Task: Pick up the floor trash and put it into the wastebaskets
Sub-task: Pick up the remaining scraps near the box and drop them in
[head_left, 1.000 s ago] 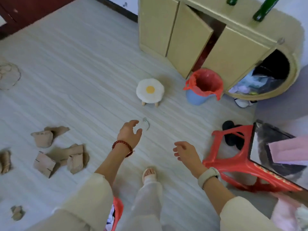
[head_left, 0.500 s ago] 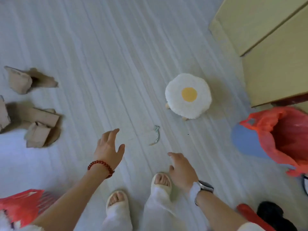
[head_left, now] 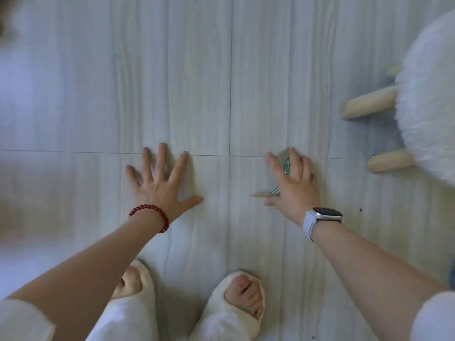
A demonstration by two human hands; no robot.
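Since half a second ago I have bent much lower: the floor (head_left: 197, 82) now fills my view, the cardboard scraps and the red-lined wastebasket have slipped out of sight, and both my hands have dropped close to the tiles. My right hand (head_left: 294, 187) reaches over the piece of trash (head_left: 285, 166), a thin green-and-white striped strip lying just past the tile seam, near the legs of the fluffy stool (head_left: 428, 99). My right fingers (head_left: 275, 166) are spread and straight above it, not yet closed, and whether they already touch it I cannot tell through the blur. My left hand (head_left: 160, 185) is splayed flat and loose over the floor beside the seam crossing, holding nothing, probably steadying me. I judge this to be the reach of the pick-up step. Next I need to pinch the strip between thumb and fingertips; flat and slight as it looks, it may want scraping up off the tile before I lift it and turn toward a wastebasket.
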